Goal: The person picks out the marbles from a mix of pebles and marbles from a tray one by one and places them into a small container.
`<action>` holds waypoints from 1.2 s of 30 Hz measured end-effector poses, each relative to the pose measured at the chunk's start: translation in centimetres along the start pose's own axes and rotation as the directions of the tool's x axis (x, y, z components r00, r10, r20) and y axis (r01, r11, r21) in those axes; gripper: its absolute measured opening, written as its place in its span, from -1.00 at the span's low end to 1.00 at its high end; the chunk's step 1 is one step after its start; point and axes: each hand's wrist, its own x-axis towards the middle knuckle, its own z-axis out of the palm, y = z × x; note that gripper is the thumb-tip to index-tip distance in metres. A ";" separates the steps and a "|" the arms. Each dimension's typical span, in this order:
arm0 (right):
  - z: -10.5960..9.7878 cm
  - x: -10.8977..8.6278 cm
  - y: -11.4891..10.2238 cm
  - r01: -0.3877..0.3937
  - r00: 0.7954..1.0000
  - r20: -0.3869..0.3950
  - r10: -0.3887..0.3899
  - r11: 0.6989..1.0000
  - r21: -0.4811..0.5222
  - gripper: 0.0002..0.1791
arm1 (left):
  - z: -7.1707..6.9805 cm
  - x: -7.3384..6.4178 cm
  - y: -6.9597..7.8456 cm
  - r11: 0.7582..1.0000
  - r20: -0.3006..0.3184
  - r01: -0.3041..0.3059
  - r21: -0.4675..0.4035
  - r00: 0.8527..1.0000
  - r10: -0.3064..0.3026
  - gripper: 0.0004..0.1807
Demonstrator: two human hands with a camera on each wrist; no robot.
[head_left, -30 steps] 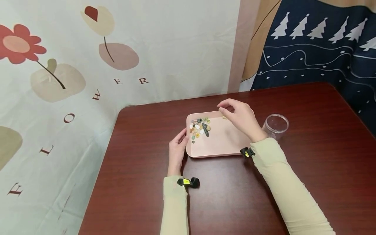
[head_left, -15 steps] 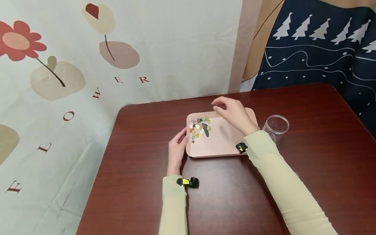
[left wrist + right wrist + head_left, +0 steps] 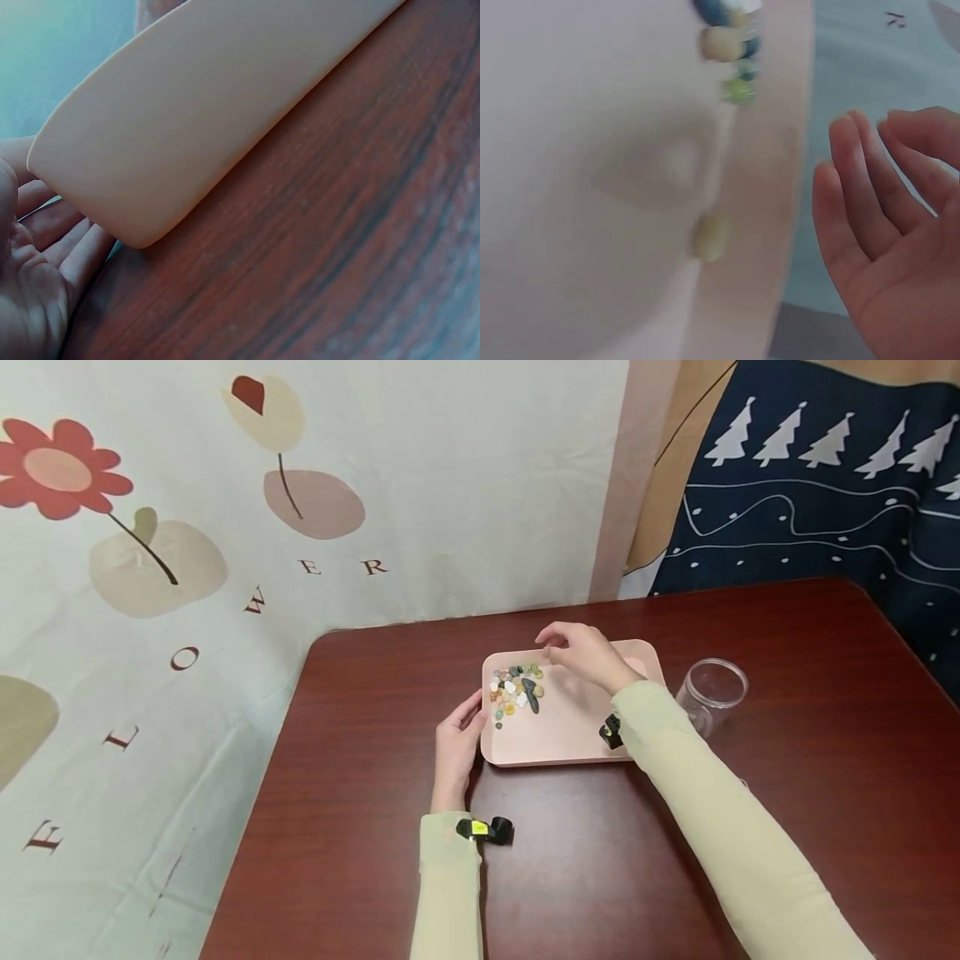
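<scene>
A pink tray [image 3: 562, 735] lies on the dark wooden table. Small mixed stones [image 3: 522, 700] cluster at its left end: white, amber, green and dark grey ones. My left hand [image 3: 456, 752] is at the tray's left side; in the left wrist view its extended fingers [image 3: 88, 253] touch the end wall near the corner. Above the tray's far edge hovers my right hand [image 3: 588, 653], fingers loosely bent, with nothing visible in them. In the right wrist view a single pale yellowish stone [image 3: 709, 238] sits against the tray's long wall, apart from the cluster.
A clear jar [image 3: 712, 689], without a lid, stands just right of the tray, beside the right forearm. The table [image 3: 360, 760] meets a flower-printed cloth [image 3: 465, 485] at the back. A navy cloth with white trees [image 3: 810, 518] hangs at the back right.
My right hand has moved left along the tray's far edge toward the stone cluster, then dipped slightly. The left hand stays at the tray's side. The head view has shifted slightly.
</scene>
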 end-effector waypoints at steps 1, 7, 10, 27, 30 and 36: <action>0.1 0.2 0.3 -0.017 1.000 0.023 0.017 1.000 0.009 -0.74 | 0.0 0.0 0.0 1.000 -0.001 0.005 0.001 1.000 -0.005 -0.64; 0.6 0.9 1.8 -0.120 0.986 0.127 0.106 0.988 0.101 -0.75 | 0.1 0.0 0.0 1.000 0.005 0.011 0.004 1.000 -0.011 -0.65; 0.7 1.0 2.1 -0.146 0.978 0.170 0.121 0.978 0.146 -0.72 | 0.1 0.0 0.1 1.000 0.011 0.013 0.000 1.000 -0.013 -0.65; 1.8 1.6 3.9 -0.218 0.923 0.368 0.108 0.937 0.271 -0.66 | 0.2 -0.1 -0.3 1.000 0.012 -0.022 -0.018 1.000 0.022 -0.65; 1.9 1.6 3.9 -0.227 0.920 0.374 0.116 0.936 0.268 -0.66 | 0.1 -0.1 -0.3 0.999 0.012 -0.027 -0.021 1.000 0.027 -0.64; 2.1 1.8 3.8 -0.230 0.920 0.370 0.129 0.941 0.246 -0.68 | 0.0 0.1 -0.2 1.000 0.005 -0.019 -0.021 1.000 0.019 -0.64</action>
